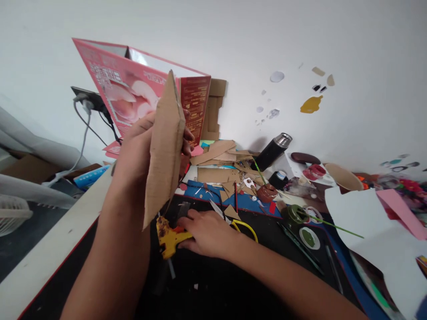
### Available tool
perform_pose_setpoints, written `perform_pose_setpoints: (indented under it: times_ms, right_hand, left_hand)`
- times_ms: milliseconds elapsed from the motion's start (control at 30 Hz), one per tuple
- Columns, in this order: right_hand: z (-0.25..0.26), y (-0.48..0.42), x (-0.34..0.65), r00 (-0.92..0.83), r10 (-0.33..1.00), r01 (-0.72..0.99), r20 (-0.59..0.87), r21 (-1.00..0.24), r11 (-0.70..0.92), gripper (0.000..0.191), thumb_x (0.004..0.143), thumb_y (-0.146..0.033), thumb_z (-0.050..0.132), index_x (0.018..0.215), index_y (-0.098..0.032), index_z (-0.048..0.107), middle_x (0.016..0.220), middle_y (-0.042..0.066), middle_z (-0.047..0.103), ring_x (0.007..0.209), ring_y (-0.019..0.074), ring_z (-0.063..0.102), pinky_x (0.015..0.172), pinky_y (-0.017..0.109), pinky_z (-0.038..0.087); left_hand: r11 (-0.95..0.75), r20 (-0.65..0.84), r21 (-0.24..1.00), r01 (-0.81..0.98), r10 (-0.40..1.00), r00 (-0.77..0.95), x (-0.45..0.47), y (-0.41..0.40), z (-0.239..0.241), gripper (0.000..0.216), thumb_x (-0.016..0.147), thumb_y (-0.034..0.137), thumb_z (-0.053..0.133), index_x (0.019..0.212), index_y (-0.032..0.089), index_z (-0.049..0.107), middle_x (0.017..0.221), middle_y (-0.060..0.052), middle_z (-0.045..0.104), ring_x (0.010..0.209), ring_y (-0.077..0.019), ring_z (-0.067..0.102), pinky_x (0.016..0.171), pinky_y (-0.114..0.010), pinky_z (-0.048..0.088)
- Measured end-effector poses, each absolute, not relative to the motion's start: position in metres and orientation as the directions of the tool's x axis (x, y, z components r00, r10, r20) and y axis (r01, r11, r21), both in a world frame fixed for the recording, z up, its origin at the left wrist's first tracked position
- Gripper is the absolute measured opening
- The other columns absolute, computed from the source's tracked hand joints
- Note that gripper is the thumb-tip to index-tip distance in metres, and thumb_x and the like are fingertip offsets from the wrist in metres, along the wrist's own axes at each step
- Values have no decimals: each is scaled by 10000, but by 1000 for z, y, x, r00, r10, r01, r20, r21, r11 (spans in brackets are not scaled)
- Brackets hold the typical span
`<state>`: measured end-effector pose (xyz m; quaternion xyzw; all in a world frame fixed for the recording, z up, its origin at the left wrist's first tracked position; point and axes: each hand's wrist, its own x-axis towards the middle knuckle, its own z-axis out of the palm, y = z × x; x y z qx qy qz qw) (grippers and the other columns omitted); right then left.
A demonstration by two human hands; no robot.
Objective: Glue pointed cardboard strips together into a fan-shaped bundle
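My left hand point(136, 151) is raised above the desk, fingers closed on a brown cardboard piece point(163, 151) held upright and tilted, edge toward me. Below it my right hand point(208, 233) rests on the black mat point(213, 289), fingers wrapped on the handle of a yellow glue gun point(168, 238) that lies there with its nozzle pointing left. A thin strand hangs from the cardboard's lower edge toward the gun.
A pink printed box point(110, 84) stands at the back by the wall. Cardboard scraps point(216, 160), a black flask point(273, 151), scissors with yellow handles point(245, 226), small paint pots point(295, 213), brushes and white paper point(367, 231) crowd the right side. A power strip point(88, 100) with cables hangs at left.
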<state>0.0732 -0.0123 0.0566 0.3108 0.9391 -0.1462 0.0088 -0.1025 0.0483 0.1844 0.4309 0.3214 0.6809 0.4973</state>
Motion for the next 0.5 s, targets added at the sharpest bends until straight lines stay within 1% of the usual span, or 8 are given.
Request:
perform_pose_setpoints:
  times_ms: [100, 167, 267, 333, 400, 500]
  right_hand:
    - [48, -12, 69, -810, 577, 577, -101, -308, 756, 441, 957, -537, 744, 1236, -196, 721, 1040, 80, 772, 865, 262, 764, 669, 338, 532]
    - [43, -13, 68, -813, 575, 567, -88, -345, 748, 419, 966, -519, 726, 1232, -195, 719, 1041, 84, 787, 871, 254, 765, 685, 329, 529]
    - [37, -15, 67, -814, 578, 548, -63, -414, 727, 406, 969, -516, 711, 1219, -197, 720, 1075, 91, 804, 885, 246, 768, 705, 319, 530]
    - [35, -16, 67, -807, 588, 545, -56, -455, 704, 385, 963, -515, 714, 1194, -206, 727, 1083, 88, 811, 892, 239, 768, 709, 306, 524]
    - [34, -16, 68, -786, 616, 557, -54, -496, 666, 349, 955, -511, 722, 1142, -217, 736, 1058, 77, 814, 885, 228, 763, 705, 291, 511]
    - [32, -15, 69, -729, 684, 570, -26, -576, 586, 281, 936, -477, 743, 1049, -219, 740, 960, 49, 798, 822, 199, 731, 672, 268, 465]
  left_hand:
    - [-282, 250, 866, -412, 959, -133, -104, 48, 184, 237, 810, 213, 699, 1034, 154, 749, 737, -28, 759, 583, -154, 691, 553, -254, 543]
    - [-280, 252, 870, -406, 960, -121, -104, 48, 182, 235, 799, 221, 709, 1022, 161, 753, 733, -28, 759, 584, -154, 690, 549, -248, 543]
    - [-275, 258, 888, -368, 961, -95, -103, 49, 180, 169, 799, 223, 704, 950, 163, 750, 707, -29, 752, 557, -143, 675, 528, -235, 533]
    - [-250, 232, 901, -355, 968, -93, -101, 49, 181, 134, 794, 228, 706, 907, 168, 745, 733, -35, 765, 546, -140, 672, 508, -232, 527]
    - [-223, 205, 913, -342, 975, -89, -99, 48, 183, 100, 789, 242, 705, 849, 171, 739, 744, -43, 769, 540, -144, 672, 483, -234, 518]
    - [-199, 191, 934, -297, 980, -55, -95, 47, 185, 101, 787, 244, 679, 751, 165, 731, 663, -49, 734, 514, -146, 654, 470, -237, 503]
